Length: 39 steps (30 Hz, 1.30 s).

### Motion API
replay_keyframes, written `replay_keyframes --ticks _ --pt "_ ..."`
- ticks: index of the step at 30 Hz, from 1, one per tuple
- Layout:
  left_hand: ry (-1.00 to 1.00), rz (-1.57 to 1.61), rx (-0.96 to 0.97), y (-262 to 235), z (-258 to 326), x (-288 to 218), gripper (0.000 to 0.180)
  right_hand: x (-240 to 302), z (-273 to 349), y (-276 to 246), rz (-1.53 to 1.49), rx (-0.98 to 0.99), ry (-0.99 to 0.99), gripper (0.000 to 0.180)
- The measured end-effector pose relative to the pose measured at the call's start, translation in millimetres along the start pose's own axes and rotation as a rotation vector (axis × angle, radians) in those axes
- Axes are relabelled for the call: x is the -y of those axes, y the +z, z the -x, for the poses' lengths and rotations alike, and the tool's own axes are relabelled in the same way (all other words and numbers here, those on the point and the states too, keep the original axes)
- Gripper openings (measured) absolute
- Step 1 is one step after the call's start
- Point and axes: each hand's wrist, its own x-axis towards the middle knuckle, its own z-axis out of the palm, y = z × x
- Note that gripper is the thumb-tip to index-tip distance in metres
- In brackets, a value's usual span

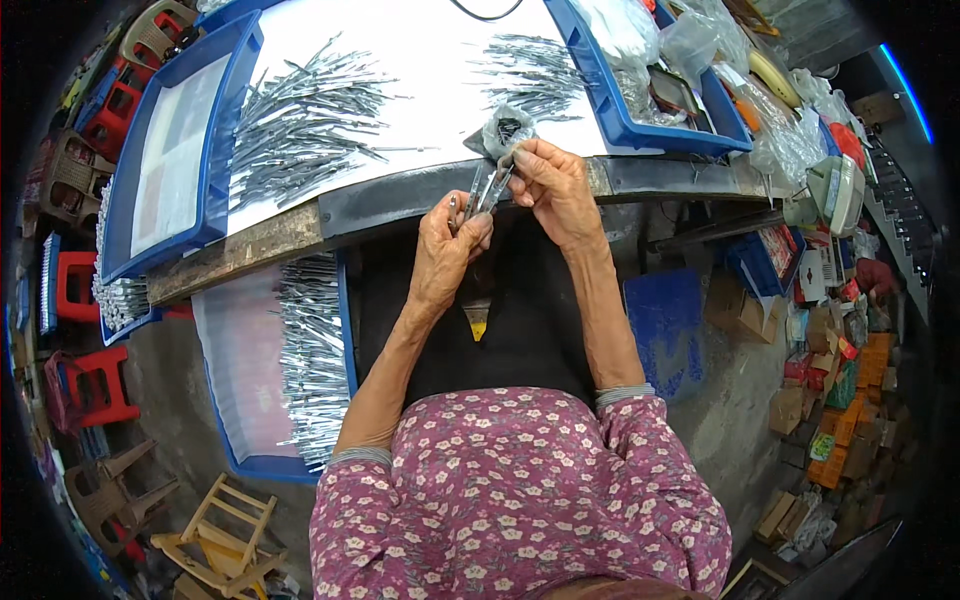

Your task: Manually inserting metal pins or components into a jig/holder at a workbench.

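Note:
Slim metal strips (484,189) are held in front of my chest, just off the table's near edge. My left hand (450,242) grips their lower ends between thumb and fingers. At their upper ends my right hand (556,192) is closed in a pinch; any small part between its fingertips is too small to make out. Right behind the fingers, a small clear plastic bag (507,130) of dark bits sits at the table edge. A large pile of similar strips (310,120) lies on the white tabletop (430,95) to the left, and a smaller pile (535,72) to the right.
Blue trays flank the work surface: a paper-lined left tray (218,150) and a right tray (625,125) crammed with plastic bags. Below the table, another blue tray (270,466) holds many strips. A wooden stool (225,540), red stools (105,385) and cardboard boxes (745,308) stand around.

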Motion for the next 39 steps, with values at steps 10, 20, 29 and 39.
replay_keyframes --ticks 10,20,29,39 --pt "-0.011 0.005 -0.038 0 1 1 0.010 -3 0 1 -0.044 0.008 0.022 0.013" --pt "0.002 -0.022 -0.047 0 1 4 0.008 -3 1 3 0.053 -0.005 0.033 0.015" --pt "0.005 -0.059 -0.053 0 2 4 0.007 -5 15 14 0.412 -0.080 -0.081 0.014" --pt "-0.007 -0.093 0.007 -6 1 9 0.012 7 -34 -9 0.901 -0.236 -0.164 0.015"
